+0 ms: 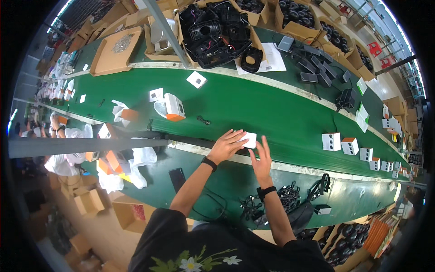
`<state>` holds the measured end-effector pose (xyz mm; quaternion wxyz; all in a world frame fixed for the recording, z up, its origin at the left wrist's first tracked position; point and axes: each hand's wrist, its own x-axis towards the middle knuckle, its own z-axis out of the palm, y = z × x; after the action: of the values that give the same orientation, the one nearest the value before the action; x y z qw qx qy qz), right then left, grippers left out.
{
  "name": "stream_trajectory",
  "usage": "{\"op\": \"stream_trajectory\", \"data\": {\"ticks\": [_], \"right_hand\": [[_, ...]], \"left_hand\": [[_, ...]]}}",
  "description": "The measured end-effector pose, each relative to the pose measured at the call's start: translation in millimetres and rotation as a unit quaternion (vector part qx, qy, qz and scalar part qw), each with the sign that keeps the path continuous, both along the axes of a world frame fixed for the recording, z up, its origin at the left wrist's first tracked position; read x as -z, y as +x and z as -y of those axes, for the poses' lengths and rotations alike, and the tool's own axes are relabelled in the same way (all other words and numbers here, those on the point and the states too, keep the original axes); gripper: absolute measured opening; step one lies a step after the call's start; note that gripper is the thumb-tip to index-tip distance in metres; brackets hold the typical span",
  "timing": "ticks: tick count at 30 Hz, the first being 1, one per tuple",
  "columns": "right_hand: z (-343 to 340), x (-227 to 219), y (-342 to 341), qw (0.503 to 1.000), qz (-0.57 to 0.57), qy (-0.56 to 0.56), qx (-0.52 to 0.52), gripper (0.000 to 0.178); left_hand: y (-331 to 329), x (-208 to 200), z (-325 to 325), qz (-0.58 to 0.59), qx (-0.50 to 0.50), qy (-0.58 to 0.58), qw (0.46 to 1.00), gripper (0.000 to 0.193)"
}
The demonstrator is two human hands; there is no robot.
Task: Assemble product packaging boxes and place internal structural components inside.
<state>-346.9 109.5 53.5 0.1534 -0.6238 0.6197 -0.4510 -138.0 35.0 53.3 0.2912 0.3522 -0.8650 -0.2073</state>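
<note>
My left hand (229,146) is over the near edge of the green conveyor belt (272,122), its fingers closed on a small white square piece (249,140), a card or a box top; I cannot make out which. Just right of it, my right hand (261,161) has its fingers stretched up and apart, with the thumb close to the piece. Beyond my hands, a coiled black cable (204,120) and a white-and-orange box (174,107) with a plastic bag rest on the belt. Two printed white cards, one being this card (197,80), lie farther back.
Several white-and-orange boxes (350,146) stand along the belt at right. A black phone (177,179) and bundled black cables (288,197) lie on the near bench. A grey metal bar (90,147) crosses at left. Beyond the belt stands a carton of black housings (217,34).
</note>
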Motion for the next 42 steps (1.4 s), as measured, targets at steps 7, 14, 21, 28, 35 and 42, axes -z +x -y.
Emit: {"op": "stream_trajectory", "data": {"ticks": [7, 14, 21, 28, 35, 42], "right_hand": [[11, 3, -27, 0.976, -0.177, -0.051, -0.113, 0.024], [13, 4, -31, 0.964, -0.23, -0.062, -0.117, 0.029], [36, 3, -38, 0.969, -0.184, 0.03, -0.161, 0.056], [49, -1, -34, 0.963, -0.177, 0.099, -0.178, 0.054], [36, 28, -73, 0.943, -0.274, 0.019, -0.186, 0.056], [20, 49, -81, 0.938, -0.329, -0.012, -0.109, 0.055]], "left_hand": [[-9, 14, 0, -0.006, 0.006, -0.029, 1.0, 0.046], [-11, 17, 0, 0.036, 0.026, -0.063, 0.997, 0.052], [-13, 22, 10, 0.097, 0.068, -0.054, 0.992, 0.064], [-20, 34, 21, 0.051, 0.019, -0.047, 0.997, 0.042], [-48, 40, 43, -0.025, 0.097, -0.235, 0.967, 0.029], [-60, 36, 25, -0.038, 0.088, -0.315, 0.944, 0.031]]}}
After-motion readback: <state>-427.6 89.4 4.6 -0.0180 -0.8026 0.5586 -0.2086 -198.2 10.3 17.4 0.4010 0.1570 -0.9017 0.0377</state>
